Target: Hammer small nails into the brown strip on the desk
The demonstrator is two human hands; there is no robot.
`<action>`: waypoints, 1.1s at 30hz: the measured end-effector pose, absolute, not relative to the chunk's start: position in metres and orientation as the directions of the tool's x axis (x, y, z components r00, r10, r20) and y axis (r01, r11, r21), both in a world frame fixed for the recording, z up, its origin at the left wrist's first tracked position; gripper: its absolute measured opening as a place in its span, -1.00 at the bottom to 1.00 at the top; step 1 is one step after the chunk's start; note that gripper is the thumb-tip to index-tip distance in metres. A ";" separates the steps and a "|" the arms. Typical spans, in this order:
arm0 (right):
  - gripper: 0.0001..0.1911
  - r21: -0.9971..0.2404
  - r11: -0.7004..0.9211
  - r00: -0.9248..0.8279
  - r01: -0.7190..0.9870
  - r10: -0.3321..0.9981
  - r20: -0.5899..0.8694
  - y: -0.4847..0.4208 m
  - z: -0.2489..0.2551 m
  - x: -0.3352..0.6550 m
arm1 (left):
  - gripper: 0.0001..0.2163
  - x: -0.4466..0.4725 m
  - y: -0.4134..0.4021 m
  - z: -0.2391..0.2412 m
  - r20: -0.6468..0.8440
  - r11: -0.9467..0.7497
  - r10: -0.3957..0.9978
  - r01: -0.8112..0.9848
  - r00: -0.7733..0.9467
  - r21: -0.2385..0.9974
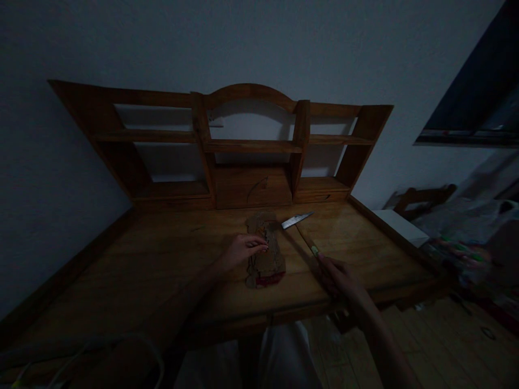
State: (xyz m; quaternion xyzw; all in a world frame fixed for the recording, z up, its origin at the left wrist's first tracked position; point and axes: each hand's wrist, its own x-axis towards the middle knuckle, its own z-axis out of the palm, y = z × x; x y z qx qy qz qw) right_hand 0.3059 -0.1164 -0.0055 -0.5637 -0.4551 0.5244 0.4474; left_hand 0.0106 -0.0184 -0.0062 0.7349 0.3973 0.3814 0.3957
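On the wooden desk lies a ragged brown piece [270, 263] that looks like torn cardboard, with a dark red patch at its near edge. Over its middle is my left hand [245, 249], thumb and fingertips pinched together. Something small may be between them, but the dim light hides what it is. My right hand [335, 273] is wrapped round the wooden handle of a hammer [298, 220]. The hammer's grey metal head is to the right of the brown piece, apart from it and raised a little over the desk.
A wooden shelf unit [253, 146] stands along the back of the desk [170, 237], against the wall. Raised rims run along the desk's sides. To the right are a white surface [399, 227], a wooden chair back [425, 197] and plastic bags [462, 248]. A cable [138, 339] crosses at lower left.
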 end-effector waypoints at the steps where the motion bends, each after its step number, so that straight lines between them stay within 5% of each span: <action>1: -0.51 -0.981 -0.188 0.036 0.045 0.982 -0.186 -0.117 -0.005 0.306 | -0.78 0.011 -0.018 -0.008 0.251 -0.381 0.886 0.301 0.391 0.874; 17: -0.50 -0.973 -0.212 0.035 0.087 0.977 -0.209 -0.119 0.002 0.304 | -0.83 0.011 -0.022 -0.008 0.297 -0.444 0.871 0.367 0.392 0.817; 33: -0.50 -0.965 -0.203 0.088 0.167 0.978 -0.190 -0.123 0.010 0.304 | -0.80 0.009 -0.029 0.003 0.381 -0.616 0.776 0.471 0.503 0.631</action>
